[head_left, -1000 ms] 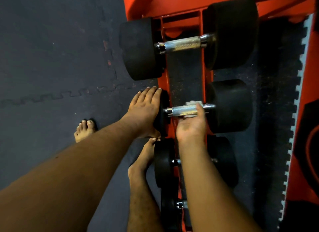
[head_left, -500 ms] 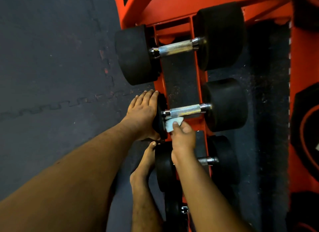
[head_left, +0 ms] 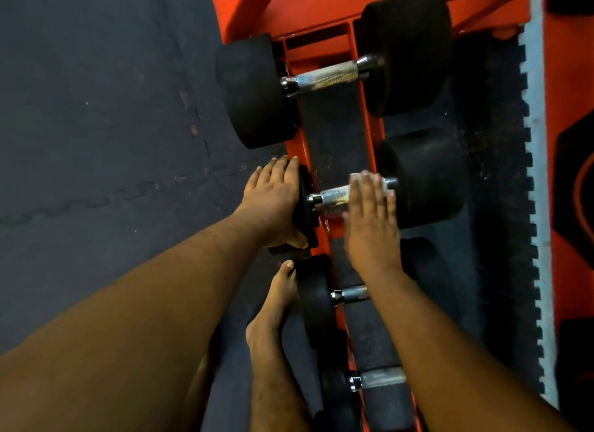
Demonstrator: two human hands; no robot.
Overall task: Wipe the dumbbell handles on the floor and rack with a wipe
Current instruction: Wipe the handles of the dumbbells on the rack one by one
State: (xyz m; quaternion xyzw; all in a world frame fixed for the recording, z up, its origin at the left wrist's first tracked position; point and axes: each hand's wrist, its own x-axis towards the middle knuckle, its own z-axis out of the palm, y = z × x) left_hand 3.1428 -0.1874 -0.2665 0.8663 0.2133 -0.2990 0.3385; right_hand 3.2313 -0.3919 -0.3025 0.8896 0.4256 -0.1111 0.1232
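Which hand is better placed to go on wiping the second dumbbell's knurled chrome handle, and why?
The right hand: it lies flat across the knurled chrome handle. The left hand is steadying the black end weight.

Both hands down, arms stretched forward

The left hand [head_left: 273,197] lies flat with its fingers straight and together, palm pressed against a surface at its right side, forearm running back to the lower left. The right hand [head_left: 369,219] is spread palm-down, fingers extended and slightly blurred, its forearm reaching in from the lower right. A bare foot [head_left: 276,306] stands between the two arms
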